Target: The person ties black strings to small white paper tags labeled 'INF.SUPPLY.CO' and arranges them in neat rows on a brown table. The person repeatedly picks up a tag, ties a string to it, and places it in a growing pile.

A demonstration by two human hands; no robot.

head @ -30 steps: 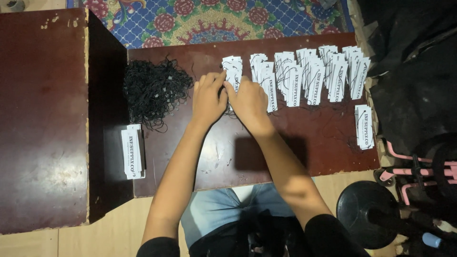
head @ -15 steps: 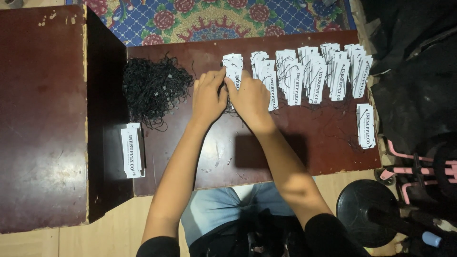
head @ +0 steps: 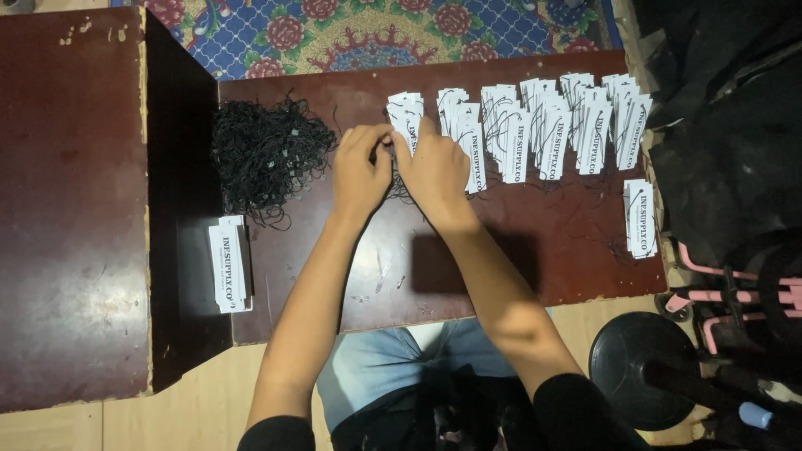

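Hands: left hand (head: 361,163) and right hand (head: 434,167) meet, fingers pinched on one white paper tag (head: 403,117) at the left end of the tag row (head: 535,125); any string between them cannot be made out. Best handled with the tag flat and the pull light. Loose black strings (head: 266,154) just left. Spare tag stack (head: 227,266) lower left. Dark worn desk (head: 551,259); floral rug (head: 376,29) beyond.

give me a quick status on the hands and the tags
Left hand and right hand together at a white tag; grip hidden. Black string pile left, tag rows right. Nothing between.
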